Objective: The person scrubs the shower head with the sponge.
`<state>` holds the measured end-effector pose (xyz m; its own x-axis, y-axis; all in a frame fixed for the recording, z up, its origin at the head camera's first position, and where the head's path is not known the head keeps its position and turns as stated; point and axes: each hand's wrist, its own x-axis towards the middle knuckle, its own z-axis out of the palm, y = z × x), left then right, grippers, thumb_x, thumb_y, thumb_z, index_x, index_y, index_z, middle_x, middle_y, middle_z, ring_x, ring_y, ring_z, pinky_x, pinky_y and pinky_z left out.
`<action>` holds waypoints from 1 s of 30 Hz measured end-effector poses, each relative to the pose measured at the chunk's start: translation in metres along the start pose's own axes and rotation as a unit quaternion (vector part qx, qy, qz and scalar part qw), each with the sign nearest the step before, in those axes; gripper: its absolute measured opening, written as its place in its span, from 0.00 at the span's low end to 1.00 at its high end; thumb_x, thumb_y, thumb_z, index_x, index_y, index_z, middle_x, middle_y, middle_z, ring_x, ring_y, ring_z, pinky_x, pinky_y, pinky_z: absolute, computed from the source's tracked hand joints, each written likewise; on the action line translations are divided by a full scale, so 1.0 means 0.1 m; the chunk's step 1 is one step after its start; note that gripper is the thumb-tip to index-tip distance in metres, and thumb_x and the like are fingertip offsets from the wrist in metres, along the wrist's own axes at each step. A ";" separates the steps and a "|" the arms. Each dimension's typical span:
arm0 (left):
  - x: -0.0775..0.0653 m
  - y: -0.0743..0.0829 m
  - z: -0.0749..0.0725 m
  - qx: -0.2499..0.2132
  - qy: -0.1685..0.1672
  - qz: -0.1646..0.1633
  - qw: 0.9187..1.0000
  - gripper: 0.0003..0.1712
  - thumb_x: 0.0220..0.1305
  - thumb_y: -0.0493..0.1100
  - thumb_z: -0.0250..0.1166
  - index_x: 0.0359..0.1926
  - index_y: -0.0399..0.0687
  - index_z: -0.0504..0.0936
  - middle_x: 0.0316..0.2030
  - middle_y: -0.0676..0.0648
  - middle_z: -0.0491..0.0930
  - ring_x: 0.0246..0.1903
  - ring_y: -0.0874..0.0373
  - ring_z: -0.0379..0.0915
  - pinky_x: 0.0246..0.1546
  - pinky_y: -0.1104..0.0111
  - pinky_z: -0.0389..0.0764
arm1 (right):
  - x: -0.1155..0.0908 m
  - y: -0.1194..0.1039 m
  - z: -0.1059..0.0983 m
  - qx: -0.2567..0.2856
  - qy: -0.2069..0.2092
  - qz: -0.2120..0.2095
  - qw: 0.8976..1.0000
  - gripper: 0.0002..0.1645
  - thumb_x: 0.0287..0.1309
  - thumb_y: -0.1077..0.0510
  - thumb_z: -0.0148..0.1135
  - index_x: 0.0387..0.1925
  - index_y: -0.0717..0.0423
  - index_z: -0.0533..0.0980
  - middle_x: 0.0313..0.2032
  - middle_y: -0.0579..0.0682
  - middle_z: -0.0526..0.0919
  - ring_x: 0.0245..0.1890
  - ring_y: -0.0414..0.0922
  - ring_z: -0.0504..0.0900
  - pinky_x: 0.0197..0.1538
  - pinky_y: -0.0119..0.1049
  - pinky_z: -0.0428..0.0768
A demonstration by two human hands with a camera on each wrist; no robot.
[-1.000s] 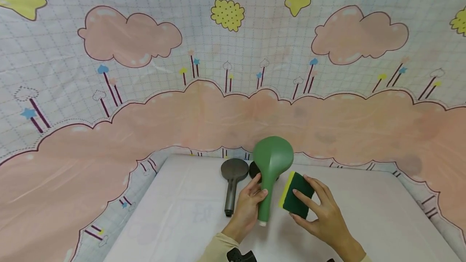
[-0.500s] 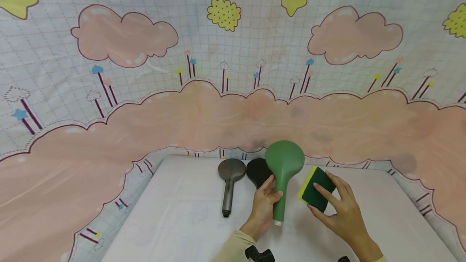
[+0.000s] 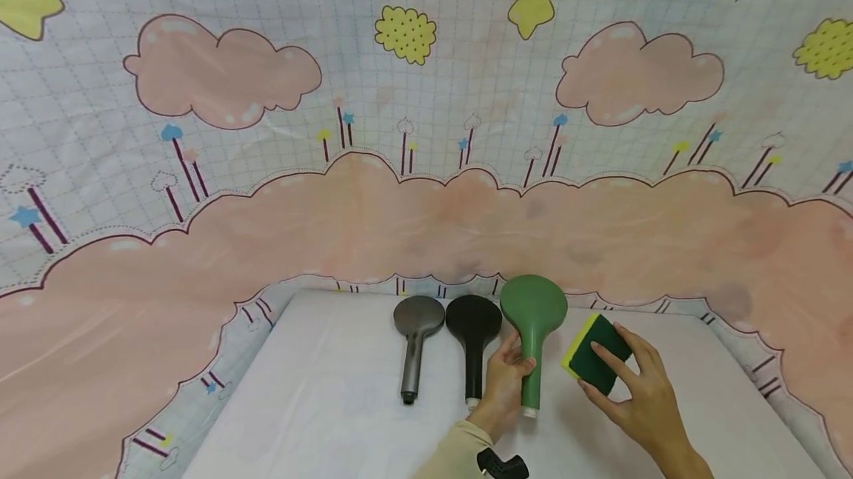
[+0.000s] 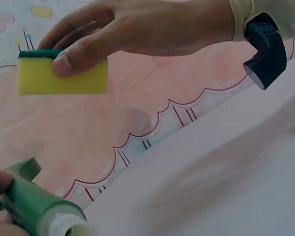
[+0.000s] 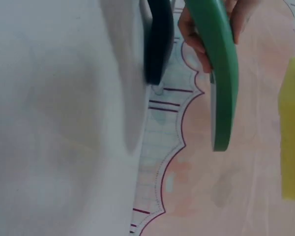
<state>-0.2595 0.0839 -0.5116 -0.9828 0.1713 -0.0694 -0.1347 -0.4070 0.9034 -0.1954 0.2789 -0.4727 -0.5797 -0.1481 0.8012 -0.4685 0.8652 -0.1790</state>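
Note:
My left hand grips the handle of a green shower head, its round head pointing away and its pale threaded end towards me. That hollow end shows at the lower left of the left wrist view. On the right, my right hand holds a green and yellow sponge between thumb and fingers, scouring side up. A gap separates the sponge from the shower head. In the right wrist view the green shower head appears edge-on, with the sponge partly cut off at the right.
A grey shower head and a black shower head lie side by side left of the green one on the white table. A patterned curtain rises behind the table's back edge.
Both hands have shifted right with the green shower head and the sponge. The green shower head has also come lower in view, and the black shower head behind it is now uncovered.

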 end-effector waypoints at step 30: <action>0.24 -0.51 0.28 0.012 0.076 -0.029 0.997 0.41 0.54 0.21 0.59 0.71 0.29 0.59 0.64 0.24 0.65 0.64 0.32 0.64 0.63 0.44 0.68 | -0.28 0.18 -0.09 -0.028 -0.003 0.051 0.998 0.42 0.50 0.22 0.59 0.51 0.49 0.83 0.63 0.65 0.72 0.59 0.66 0.68 0.72 0.37 0.64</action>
<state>-0.2723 0.1339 -0.5476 -0.9814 0.0559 -0.1839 -0.1913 -0.3777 0.9059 -0.1814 0.3026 -0.4928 -0.6271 -0.0606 0.7765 -0.3693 0.9009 -0.2279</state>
